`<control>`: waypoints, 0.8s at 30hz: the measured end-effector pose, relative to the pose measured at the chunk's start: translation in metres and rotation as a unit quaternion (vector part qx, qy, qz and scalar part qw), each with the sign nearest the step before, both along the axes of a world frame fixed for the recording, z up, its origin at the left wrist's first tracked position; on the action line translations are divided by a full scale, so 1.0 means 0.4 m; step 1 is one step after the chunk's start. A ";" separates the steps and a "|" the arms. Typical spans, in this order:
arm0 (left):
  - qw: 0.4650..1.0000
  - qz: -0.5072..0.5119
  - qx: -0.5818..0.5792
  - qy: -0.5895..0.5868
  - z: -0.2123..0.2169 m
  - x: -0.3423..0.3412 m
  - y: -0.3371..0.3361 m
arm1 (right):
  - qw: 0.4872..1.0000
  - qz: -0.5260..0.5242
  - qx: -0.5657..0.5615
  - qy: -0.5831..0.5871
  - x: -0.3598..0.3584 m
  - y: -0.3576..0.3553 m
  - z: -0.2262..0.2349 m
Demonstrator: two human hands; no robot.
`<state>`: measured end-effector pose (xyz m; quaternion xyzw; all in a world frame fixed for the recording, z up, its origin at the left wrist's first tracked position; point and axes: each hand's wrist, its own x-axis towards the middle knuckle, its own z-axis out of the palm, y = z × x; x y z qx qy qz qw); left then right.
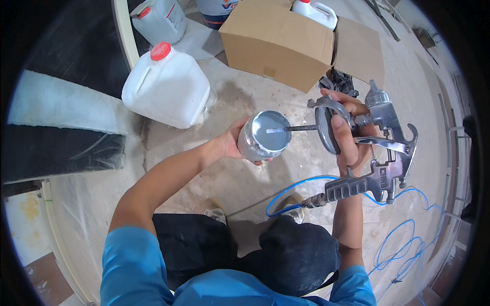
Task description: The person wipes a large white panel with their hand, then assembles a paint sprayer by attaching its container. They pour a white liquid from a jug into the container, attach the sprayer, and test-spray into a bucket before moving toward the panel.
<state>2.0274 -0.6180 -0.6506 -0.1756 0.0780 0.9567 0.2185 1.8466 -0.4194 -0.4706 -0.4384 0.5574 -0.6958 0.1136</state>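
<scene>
My left hand (235,140) is wrapped round a metal spray gun cup (251,144), its far fingers hidden behind the cup. Grey-white liquid (272,133) fills much of the cup, whose rim is smeared with paint. On the right, my right hand (349,130) grips a silver spray gun (390,148) near its round cup lid (326,127). The gun lies sideways, its ridged handle pointing back toward me. From the lid a thin suction tube (303,128) reaches left, its tip at the cup's mouth. Cup and lid are apart.
A blue air hose (293,184) runs from the handle and lies coiled on the floor at right. Ahead stand a white jug (168,86) with a red cap, another white jug (162,23), a bucket (214,11) and an opened cardboard box (275,41). Dark panels (56,155) lie left.
</scene>
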 end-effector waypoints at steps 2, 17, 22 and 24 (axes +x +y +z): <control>1.000 -0.003 -0.002 0.008 -0.001 -0.003 -0.002 | 1.000 0.006 -0.006 -0.009 0.008 -0.004 -0.011; 0.974 0.126 -0.091 -0.167 -0.031 0.001 0.022 | 0.992 -0.008 0.084 -0.099 0.028 0.024 -0.130; 0.963 0.158 -0.144 -0.162 -0.055 -0.010 0.032 | 0.982 -0.049 0.103 -0.149 0.054 -0.016 -0.263; 0.950 0.147 -0.197 -0.190 -0.071 -0.020 0.024 | 0.976 -0.074 0.140 -0.150 0.057 -0.035 -0.312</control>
